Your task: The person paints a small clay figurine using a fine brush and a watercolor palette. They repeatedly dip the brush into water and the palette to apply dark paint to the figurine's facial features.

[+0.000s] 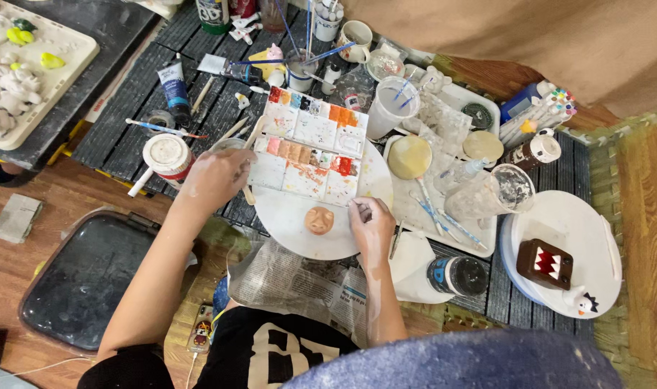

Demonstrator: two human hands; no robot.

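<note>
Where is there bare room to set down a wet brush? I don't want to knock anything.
Bare patches: the round white board left of the small clay face, below the paint palette; and the white plate above the brown toothed figure. The dark tray on the floor is also bare. The slatted table behind the palette is crowded.

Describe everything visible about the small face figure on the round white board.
The small face figure is a rounded, tan-orange piece, clay or plaster by its look, with moulded eyes, nose and mouth. It lies face up on the round white board, just below the paint palette. The right hand is close beside it without touching; nothing else touches it.
</note>
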